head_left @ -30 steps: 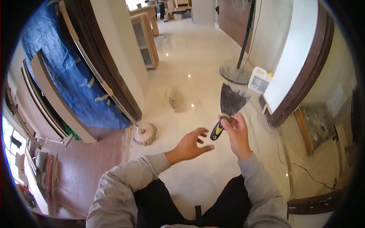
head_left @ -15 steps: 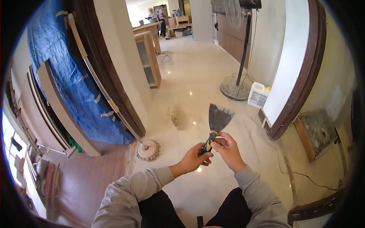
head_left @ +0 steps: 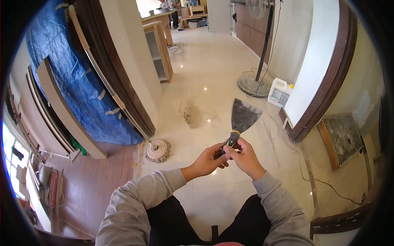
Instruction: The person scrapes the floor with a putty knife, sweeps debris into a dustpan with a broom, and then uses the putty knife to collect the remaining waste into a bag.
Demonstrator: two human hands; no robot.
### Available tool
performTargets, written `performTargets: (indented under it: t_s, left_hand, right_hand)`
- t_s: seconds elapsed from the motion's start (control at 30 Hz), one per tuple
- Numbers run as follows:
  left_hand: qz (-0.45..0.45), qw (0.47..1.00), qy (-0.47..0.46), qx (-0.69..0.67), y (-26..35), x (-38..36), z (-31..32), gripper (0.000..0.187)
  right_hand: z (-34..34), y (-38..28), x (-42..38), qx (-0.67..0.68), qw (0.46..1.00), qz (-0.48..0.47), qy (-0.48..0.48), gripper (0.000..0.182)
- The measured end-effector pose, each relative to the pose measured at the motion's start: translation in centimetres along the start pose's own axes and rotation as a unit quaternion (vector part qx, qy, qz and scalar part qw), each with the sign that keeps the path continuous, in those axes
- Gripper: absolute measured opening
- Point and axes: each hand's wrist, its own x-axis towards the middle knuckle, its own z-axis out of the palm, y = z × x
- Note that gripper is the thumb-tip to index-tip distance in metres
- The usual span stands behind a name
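Observation:
A putty knife (head_left: 245,116) with a wide, smudged dark blade and a black and yellow handle points up and slightly right at the centre of the view. My left hand (head_left: 205,162) is closed round the lower end of its handle. Fingers of my right hand (head_left: 247,159) pinch the handle just below the yellow collar. Beyond the blade, to its left, a brownish dirty patch (head_left: 188,115) marks the shiny pale floor (head_left: 221,74).
A mop (head_left: 158,150) leans at the left door frame beside a blue sheet (head_left: 78,78). A fan stand base (head_left: 253,84) and a white jug (head_left: 280,92) stand ahead right. A cord (head_left: 328,186) crosses the right floor. Two people are far off.
The putty knife has risen and shifted a little right, its blade showing broader. Both hands still hold it. The view has tipped slightly downward.

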Motion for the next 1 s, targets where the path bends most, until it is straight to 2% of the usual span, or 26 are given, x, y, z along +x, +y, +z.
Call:
performTargets:
  t_s: [0.1, 0.17, 0.4, 0.5, 0.6, 0.67, 0.9, 1.0]
  left_hand:
    - [-0.031, 0.999, -0.011, -0.002, 1.0, 0.0, -0.1, 0.038]
    - [-0.067, 0.991, -0.033, -0.113, 1.3, -0.1, -0.5, 0.039]
    - [-0.068, 0.974, -0.077, -0.201, -0.4, 0.6, -1.1, 0.038]
    - [-0.071, 0.967, -0.116, -0.214, 0.0, 0.6, -1.2, 0.037]
    - [-0.071, 0.967, -0.124, -0.211, 0.8, 0.3, -0.7, 0.033]
    - [-0.05, 0.983, -0.091, -0.154, 0.9, 0.2, -0.5, 0.034]
    - [-0.009, 0.998, -0.012, -0.066, 0.4, 0.0, -0.6, 0.04]
    - [-0.012, 1.0, 0.005, -0.002, 0.2, -0.1, -0.4, 0.043]
  right_hand:
    - [-0.4, 0.7, 0.2, 0.034, 0.999, 0.021, 0.004, 0.017]
    - [-0.5, 2.0, 0.7, 0.043, 0.999, -0.007, 0.02, 0.018]
    - [-0.3, 0.7, 0.1, 0.043, 0.999, -0.007, -0.002, 0.025]
    - [-0.8, 0.8, 0.1, 0.033, 0.998, 0.035, -0.028, 0.029]
    - [-0.8, 1.2, 0.2, 0.029, 0.998, 0.032, -0.042, 0.023]
    - [-0.7, 1.3, 0.2, 0.015, 0.998, 0.036, -0.039, 0.03]
    - [-0.1, 0.2, -0.4, -0.019, 1.0, 0.002, -0.021, 0.032]
    - [0.2, 0.4, -0.3, -0.011, 1.0, 0.0, -0.012, 0.043]
